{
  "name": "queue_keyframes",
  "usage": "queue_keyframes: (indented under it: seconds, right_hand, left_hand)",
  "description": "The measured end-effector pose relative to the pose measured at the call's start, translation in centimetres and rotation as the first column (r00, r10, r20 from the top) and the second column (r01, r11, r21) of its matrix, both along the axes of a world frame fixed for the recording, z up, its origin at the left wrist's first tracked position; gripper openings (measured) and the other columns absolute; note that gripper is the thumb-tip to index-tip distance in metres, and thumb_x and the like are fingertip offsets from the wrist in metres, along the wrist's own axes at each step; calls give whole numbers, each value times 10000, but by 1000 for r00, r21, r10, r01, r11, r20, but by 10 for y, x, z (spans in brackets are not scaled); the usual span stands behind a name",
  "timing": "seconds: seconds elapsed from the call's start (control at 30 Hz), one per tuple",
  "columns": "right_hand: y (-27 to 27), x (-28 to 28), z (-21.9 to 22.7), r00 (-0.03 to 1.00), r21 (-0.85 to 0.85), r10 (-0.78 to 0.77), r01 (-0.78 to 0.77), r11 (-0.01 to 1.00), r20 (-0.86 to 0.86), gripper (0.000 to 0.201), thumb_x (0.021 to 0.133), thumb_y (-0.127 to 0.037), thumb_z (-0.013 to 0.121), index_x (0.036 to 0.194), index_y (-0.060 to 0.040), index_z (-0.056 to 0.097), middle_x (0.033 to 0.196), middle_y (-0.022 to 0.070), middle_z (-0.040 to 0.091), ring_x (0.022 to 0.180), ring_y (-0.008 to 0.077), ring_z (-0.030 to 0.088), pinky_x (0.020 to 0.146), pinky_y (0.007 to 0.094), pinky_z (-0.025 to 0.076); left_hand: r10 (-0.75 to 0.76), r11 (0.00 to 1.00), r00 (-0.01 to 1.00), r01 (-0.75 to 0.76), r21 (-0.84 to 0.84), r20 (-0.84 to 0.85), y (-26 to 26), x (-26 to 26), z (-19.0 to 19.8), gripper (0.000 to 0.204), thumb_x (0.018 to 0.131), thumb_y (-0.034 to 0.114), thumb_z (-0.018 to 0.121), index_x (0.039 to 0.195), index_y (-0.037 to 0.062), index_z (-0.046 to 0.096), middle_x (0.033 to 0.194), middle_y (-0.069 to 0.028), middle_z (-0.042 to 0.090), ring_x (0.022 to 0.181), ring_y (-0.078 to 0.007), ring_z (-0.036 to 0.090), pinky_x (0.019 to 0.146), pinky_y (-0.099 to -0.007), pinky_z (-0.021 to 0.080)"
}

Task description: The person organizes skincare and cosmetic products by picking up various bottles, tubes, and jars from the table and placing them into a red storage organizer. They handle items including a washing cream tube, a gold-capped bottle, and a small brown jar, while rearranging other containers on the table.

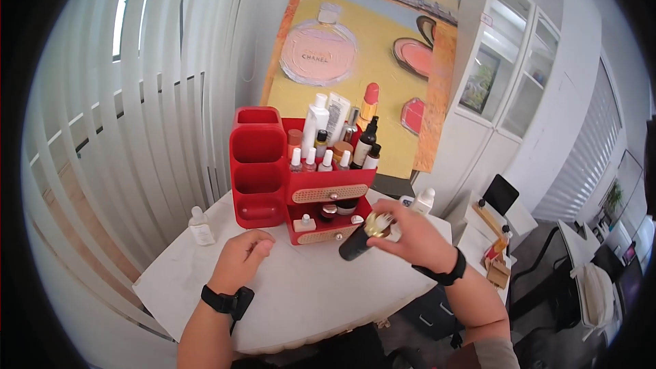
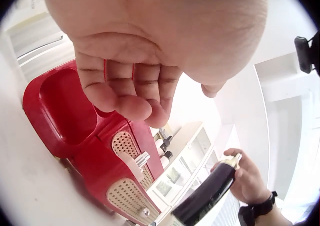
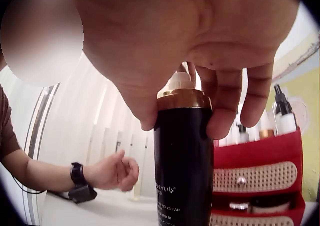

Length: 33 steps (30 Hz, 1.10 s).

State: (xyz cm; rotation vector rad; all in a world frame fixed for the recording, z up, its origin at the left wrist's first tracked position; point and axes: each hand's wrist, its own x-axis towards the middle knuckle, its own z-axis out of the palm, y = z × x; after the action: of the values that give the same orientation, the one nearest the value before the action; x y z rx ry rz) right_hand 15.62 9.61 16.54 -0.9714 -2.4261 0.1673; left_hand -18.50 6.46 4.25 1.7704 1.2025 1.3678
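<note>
My widest way runs low across the front of the bench (image 1: 307, 301), between my left grip (image 1: 242, 260) and my right grip (image 1: 410, 232). Ahead, the red organizer (image 1: 258, 171) blocks a straight push back; its lower drawer (image 1: 326, 236) juts toward me, with a small bottle (image 1: 305, 222) standing up in it. Above, white-capped bottles (image 1: 326, 161) line the front edge and taller ones crowd behind, so I can only come in there from overhead. A narrow lane lies between the organizer and the clear bottle (image 1: 201, 227) on the left. On the right, the dark bottle (image 1: 355, 242) in my right grip fills the space beside the drawer.
</note>
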Motion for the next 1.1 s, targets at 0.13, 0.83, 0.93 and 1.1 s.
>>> queue_keyframes:
  seconds: [0.13, 0.83, 0.93, 1.1]
  right_hand:
    - [1, 4, -29, 998, -108, 15, -7, 994, 68, 640, 885, -277, 784, 1387, -38, 467, 1152, 222, 659, 987, 388, 673, 834, 442, 534]
    - [11, 1, -40, 985, -223, -57, 94, 970, 165, 852, 833, -363, 835, 1499, -101, 373, 1042, 196, 701, 934, 370, 677, 839, 444, 532]
    - [15, 5, -46, 993, -157, 11, 8, 987, 117, 885, 828, -391, 825, 1506, -86, 345, 975, 228, 696, 825, 406, 671, 741, 462, 529]
    - [14, 10, -38, 998, 1, 42, -42, 999, 37, 790, 841, -370, 815, 1457, -63, 427, 1187, 229, 646, 958, 370, 670, 810, 434, 534]
  left_hand:
    - [-9, 1000, 1000, 9, -5, 7, 2, 2, 0, 277, 1016, 254, 575, 1022, -3, 678, 785, -40, 641, 717, -117, 585, 684, -272, 478]
    - [-44, 998, 999, 44, -33, -4, 0, 7, 1, 242, 1029, 218, 551, 1031, 5, 665, 757, -12, 617, 708, -90, 552, 669, -257, 465]
    - [-42, 999, 999, 42, -36, -4, -1, 8, 1, 227, 1023, 205, 557, 1038, 5, 665, 762, -13, 619, 713, -89, 557, 675, -259, 471]
    - [-42, 998, 999, 42, -38, -11, -1, 8, 2, 215, 1018, 196, 566, 1044, 6, 663, 768, -13, 621, 717, -90, 564, 679, -261, 475]
